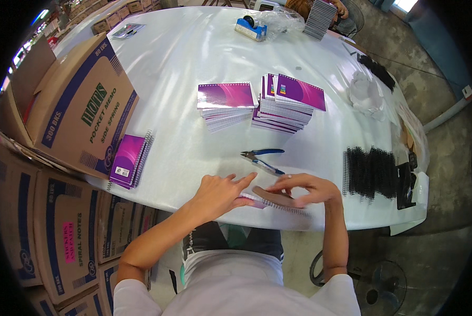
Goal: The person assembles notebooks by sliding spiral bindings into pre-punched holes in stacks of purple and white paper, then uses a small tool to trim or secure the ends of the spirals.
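Note:
At the table's near edge both my hands are on a small spiral notebook point(276, 198) with a brown board on top, pages and some purple beneath, and a wire coil along its near right side. My left hand point(220, 195) has its thumb on the left end of the notebook, index finger stretched out. My right hand point(310, 188) curls its fingers over the brown board, which looks bent and slightly blurred. Just beyond lie blue-handled cutting pliers point(262, 156). Farther back stand two stacks of purple notebooks, a left stack point(225, 97) and a taller right stack point(299, 94).
A large carton point(83, 105) and more coil-bound purple notebooks point(128, 160) occupy the left side. Black coils point(370, 173) are piled at the right. A blue tape dispenser point(250, 29) sits at the far side, where another person's hand point(341, 9) is near a grey stack point(320, 20).

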### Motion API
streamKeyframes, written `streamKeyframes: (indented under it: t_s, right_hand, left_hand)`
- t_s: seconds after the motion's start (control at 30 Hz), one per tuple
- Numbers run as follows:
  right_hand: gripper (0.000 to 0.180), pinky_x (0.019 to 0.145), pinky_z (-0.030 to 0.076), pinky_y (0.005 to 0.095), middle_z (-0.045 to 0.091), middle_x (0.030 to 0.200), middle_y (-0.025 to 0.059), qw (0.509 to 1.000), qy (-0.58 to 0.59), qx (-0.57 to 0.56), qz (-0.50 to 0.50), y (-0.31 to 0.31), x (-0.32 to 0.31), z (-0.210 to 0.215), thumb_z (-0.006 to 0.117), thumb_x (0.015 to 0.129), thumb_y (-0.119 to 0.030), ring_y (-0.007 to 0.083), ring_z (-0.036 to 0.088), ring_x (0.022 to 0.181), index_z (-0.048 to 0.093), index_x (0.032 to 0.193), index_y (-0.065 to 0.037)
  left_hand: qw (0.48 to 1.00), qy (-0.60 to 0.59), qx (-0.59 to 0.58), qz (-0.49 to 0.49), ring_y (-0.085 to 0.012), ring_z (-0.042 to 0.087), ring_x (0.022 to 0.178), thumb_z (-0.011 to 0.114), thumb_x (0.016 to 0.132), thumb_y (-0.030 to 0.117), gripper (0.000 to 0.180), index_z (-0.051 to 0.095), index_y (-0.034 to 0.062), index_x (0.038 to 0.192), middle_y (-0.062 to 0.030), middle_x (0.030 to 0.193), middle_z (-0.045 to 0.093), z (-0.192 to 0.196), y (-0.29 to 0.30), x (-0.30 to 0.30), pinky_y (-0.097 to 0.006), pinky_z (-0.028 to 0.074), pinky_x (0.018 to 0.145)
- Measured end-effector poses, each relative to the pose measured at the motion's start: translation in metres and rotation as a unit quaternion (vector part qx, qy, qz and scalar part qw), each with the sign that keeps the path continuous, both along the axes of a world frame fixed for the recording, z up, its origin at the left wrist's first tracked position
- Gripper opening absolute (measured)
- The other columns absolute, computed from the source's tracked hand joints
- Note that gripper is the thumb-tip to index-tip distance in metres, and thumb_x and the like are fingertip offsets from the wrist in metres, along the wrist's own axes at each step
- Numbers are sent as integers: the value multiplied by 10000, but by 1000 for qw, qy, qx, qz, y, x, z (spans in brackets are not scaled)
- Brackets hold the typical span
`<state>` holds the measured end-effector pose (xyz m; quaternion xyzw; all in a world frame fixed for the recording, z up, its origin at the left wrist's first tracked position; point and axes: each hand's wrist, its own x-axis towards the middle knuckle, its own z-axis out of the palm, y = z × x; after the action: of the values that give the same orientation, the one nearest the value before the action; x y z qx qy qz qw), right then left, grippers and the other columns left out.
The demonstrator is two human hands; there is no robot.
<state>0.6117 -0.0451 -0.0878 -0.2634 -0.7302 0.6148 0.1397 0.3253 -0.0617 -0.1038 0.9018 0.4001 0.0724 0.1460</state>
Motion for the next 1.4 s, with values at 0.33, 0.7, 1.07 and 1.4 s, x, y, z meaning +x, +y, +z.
streamKeyframes:
  t_s: [0.33,0.7,1.07,1.4]
  right_hand:
    - [726,818,444,324,637,1118,105,998,-63,13,-26,2,-11,1,697,789,-531,208,559,953,591,1329,-58]
    - [689,902,447,348,662,1133,136,999,-12,-46,-24,7,-4,-11,670,818,-517,248,612,1008,603,1309,-37]
    - [683,877,462,337,648,1157,144,994,-98,-41,-35,9,-6,-8,714,788,-505,231,609,1044,619,1297,-59]
    - [495,886,430,416,578,1141,117,831,-244,442,-232,-30,-15,-18,792,753,-343,303,525,1026,672,1128,-43]
  left_hand:
    - [1000,-5,6,-17,-321,691,924,621,810,591,740,428,263,1445,-138,1216,650,2,5,1,-417,552,642]
    - [998,-53,29,17,-260,569,1237,677,809,489,656,485,294,1404,71,1298,617,-5,-3,-3,-385,572,679]
    - [991,-66,88,-73,-200,617,1173,673,863,267,574,491,235,1406,59,1212,667,-25,-7,-14,-312,578,617]
    - [985,-127,89,-76,-317,454,1331,585,686,-63,761,474,136,1412,-60,1401,520,-69,-18,-18,-402,494,1000]
